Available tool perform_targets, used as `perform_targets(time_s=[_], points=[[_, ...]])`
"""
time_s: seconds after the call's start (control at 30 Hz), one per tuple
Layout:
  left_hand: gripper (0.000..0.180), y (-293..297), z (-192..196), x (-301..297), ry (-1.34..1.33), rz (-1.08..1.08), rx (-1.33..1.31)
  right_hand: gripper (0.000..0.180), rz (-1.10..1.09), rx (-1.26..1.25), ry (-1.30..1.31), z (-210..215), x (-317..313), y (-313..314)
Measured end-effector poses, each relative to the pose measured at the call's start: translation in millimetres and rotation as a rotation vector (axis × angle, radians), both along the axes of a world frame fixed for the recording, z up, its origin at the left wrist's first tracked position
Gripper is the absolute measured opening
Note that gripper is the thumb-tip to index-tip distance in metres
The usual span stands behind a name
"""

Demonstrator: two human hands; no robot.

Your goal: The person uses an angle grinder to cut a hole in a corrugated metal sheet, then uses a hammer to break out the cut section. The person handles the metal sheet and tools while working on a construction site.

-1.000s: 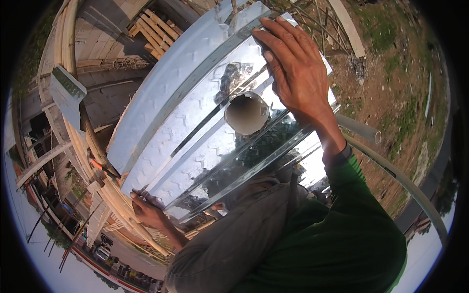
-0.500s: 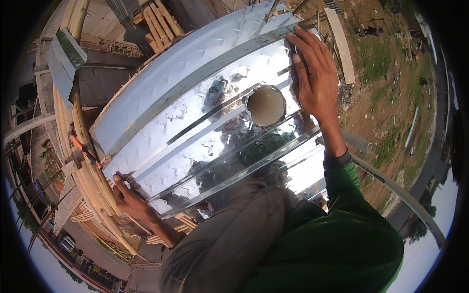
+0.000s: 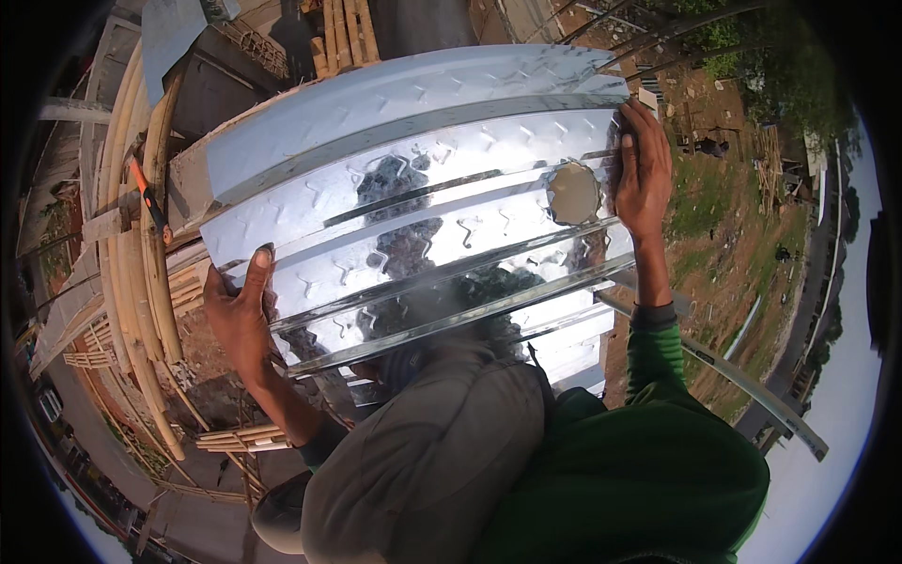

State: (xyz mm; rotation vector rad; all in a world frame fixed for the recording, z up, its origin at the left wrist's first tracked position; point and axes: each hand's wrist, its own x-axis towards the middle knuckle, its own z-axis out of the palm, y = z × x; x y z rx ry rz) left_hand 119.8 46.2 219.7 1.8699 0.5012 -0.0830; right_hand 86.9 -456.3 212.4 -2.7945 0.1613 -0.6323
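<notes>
A shiny corrugated metal sheet (image 3: 489, 202), with ribs and small raised marks, spans the space in front of me. Near its right end is a ragged round hole (image 3: 573, 193), and something pale shows through it. My left hand (image 3: 242, 315) grips the left edge, thumb on the upper face and fingers mostly hidden beneath. At the opposite end my right hand (image 3: 644, 179) holds the right edge, fingers together along it and thumb near the face. Just beyond lies another pale blue-grey metal sheet (image 3: 395, 89), partly overlapped by the shiny one.
Bamboo poles (image 3: 122, 273) run along the left, with an orange-and-black tool (image 3: 148, 199) lying on them. A metal channel (image 3: 742, 381) sticks out at the lower right. Grass and bare soil (image 3: 695, 211) lie far below on the right; more bamboo (image 3: 343, 33) is behind.
The shiny sheet has turned slightly, and its hole sits farther right in view. My left hand has moved up, its thumb now over the edge. The whole view has shifted too.
</notes>
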Motion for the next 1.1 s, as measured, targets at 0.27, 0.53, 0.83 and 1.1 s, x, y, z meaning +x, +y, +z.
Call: perform_targets(time_s=[0.27, 0.53, 0.83, 1.1], points=[[0.047, 4.9, -5.8, 1.2, -0.021, 0.014, -0.112, 0.04, 0.054, 0.011, 0.008, -13.5, -5.8, -16.3], [0.081, 14.2, -14.5, -3.0, -0.157, -0.011, 0.11, 0.033, 0.019, 0.337, -0.125, 91.9, 81.7, 75.8], [0.078, 16.5, -7.1, 0.1, -0.038, -0.052, 0.097, 0.028, 1.007, 0.41, 0.737, 59.4, 299.2, 510.7], [0.061, 12.0, -32.9, -4.3, -0.155, -0.07, 0.175, 0.042, 0.521, 0.324, 1.173, -125.2, 326.5, 709.7]])
